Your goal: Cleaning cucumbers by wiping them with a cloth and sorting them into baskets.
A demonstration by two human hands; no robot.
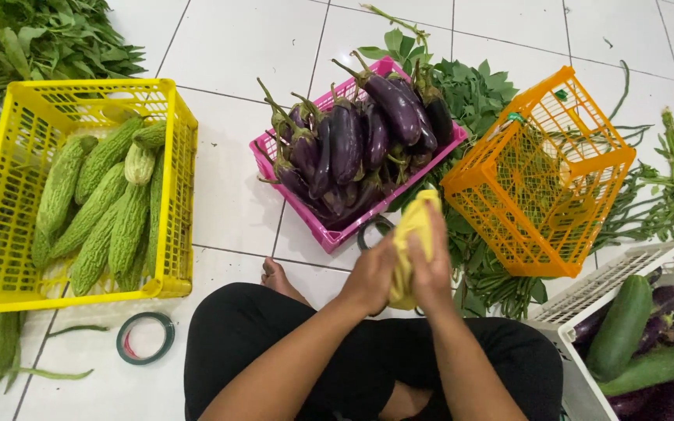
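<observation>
I sit on the white tile floor [228, 210] with baskets all around me. The big yellow basket [9, 257] on my left holds bumpy green bitter gourds [95, 210]. The orange basket [540, 171] on my right lies tipped on its side, on top of a heap of leafy greens [470, 93]. The pink basket [329, 238] straight ahead of me is full of purple eggplants [349, 140]. A white basket [587, 300] by my right knee holds cucumbers [622, 327] and more eggplants.

Both my hands are up in front of my lap, close together. My left hand [370, 277] and my right hand [433, 269] are both closed on a yellow cloth [415, 226]. The cloth sits between them and stands up tall, with its top end sticking out above my fingers, pointing toward the pink basket. That basket is just past my hands, and both hands are about as near to it.

A small roll of green tape [146, 338] lies on the floor by my left knee, well away from my hands.
</observation>
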